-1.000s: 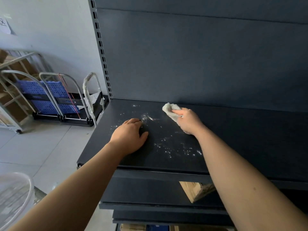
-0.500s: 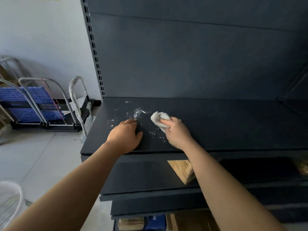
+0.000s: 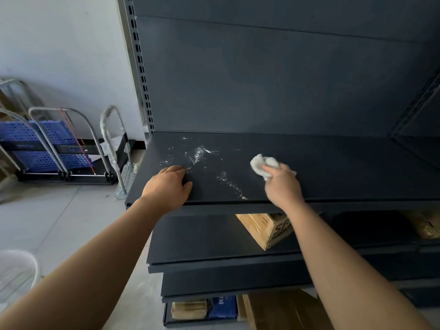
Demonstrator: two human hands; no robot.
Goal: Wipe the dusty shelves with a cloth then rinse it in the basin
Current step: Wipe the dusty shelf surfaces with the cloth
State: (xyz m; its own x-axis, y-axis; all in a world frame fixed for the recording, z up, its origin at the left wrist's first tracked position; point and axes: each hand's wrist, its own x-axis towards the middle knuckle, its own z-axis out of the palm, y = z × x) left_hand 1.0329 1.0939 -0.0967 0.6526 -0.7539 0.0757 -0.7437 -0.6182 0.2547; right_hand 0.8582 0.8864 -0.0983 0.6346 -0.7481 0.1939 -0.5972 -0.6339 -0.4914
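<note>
A dark metal shelf point(image 3: 345, 167) carries white dust streaks point(image 3: 197, 153) on its left part. My right hand point(image 3: 282, 184) presses a crumpled white cloth point(image 3: 262, 164) flat on the shelf, right of the dust. My left hand point(image 3: 167, 186) rests palm down on the shelf's front left edge, fingers spread, holding nothing. A translucent white basin point(image 3: 16, 270) stands on the floor at the lower left, partly cut off by the frame.
Lower shelves hold a cardboard box point(image 3: 269, 228) and more boxes at the bottom point(image 3: 190, 309). Folded hand trolleys with blue panels point(image 3: 47, 148) lean against the white wall at left. A slotted upright post point(image 3: 140, 67) marks the shelf's left end.
My right hand slid the cloth to the right across the shelf, away from the dust patch. My left hand stayed at the front left edge. The camera pulled back and tilted down.
</note>
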